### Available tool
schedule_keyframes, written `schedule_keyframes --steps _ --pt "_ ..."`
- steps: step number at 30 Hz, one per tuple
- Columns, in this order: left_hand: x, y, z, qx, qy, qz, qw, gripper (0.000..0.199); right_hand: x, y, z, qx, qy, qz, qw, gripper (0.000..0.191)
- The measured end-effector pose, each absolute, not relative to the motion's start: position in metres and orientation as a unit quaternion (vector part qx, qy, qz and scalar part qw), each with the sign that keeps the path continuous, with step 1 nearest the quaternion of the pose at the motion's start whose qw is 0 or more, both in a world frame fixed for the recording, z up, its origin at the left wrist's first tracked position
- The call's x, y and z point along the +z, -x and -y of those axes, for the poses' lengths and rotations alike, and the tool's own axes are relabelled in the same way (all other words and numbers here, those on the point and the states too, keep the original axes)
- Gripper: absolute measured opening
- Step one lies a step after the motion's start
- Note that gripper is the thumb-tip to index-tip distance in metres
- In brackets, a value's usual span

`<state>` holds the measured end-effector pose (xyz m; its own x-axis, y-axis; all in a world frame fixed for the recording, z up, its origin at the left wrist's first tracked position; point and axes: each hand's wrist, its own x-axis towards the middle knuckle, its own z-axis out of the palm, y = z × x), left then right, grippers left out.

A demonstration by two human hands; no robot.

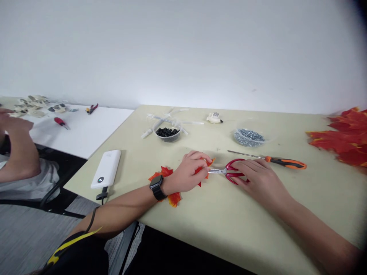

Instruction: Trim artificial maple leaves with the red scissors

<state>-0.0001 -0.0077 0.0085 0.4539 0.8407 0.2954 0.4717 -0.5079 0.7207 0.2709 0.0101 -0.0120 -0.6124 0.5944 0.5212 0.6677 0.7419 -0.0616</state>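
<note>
Left hand point(186, 172) low on the beige surface point(229, 233), fingers point(199, 156) curled and pinched narrow on an orange-red artificial maple leaf point(169, 183). Leaf lies flat under the hand and wrist, its lobes showing on both sides. Black smartwatch point(156, 187) on the left wrist.

Right hand point(259, 183) lies over red-handled scissors point(232, 172), fingers point(246, 166) spread across the loops; firmness of grip cannot be told. Blades look shut, tips pointing left and touching the leaf edge between the hands.

Orange-and-black screwdriver point(286, 163) just beyond the right fingers, shaft running left above the scissors. Both hands sit well back from the front edge, which runs diagonally to lower right.

Farther back: tub of black beads point(168, 133) among clear plastic strips point(174, 120); tub of grey metal pellets point(249, 137); small white part point(214, 118). Heap of red-orange leaves point(341, 137) at the right edge of view. White power bank point(106, 169) near the left edge, black cable point(101, 195) hanging over it.

Beyond that edge, a co-worker's hand point(14, 122) hovers by a white table point(86, 133) carrying red pliers point(92, 109) and a red screwdriver point(60, 123).
</note>
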Motion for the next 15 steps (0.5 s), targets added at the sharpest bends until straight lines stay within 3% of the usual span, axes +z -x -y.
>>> schedule_keyframes --steps 15 --pt "0.0049 0.0013 0.0057 0.332 -0.811 -0.397 0.272 0.029 -0.01 -0.2699 -0.0075 -0.057 0.354 0.898 0.256 0.009"
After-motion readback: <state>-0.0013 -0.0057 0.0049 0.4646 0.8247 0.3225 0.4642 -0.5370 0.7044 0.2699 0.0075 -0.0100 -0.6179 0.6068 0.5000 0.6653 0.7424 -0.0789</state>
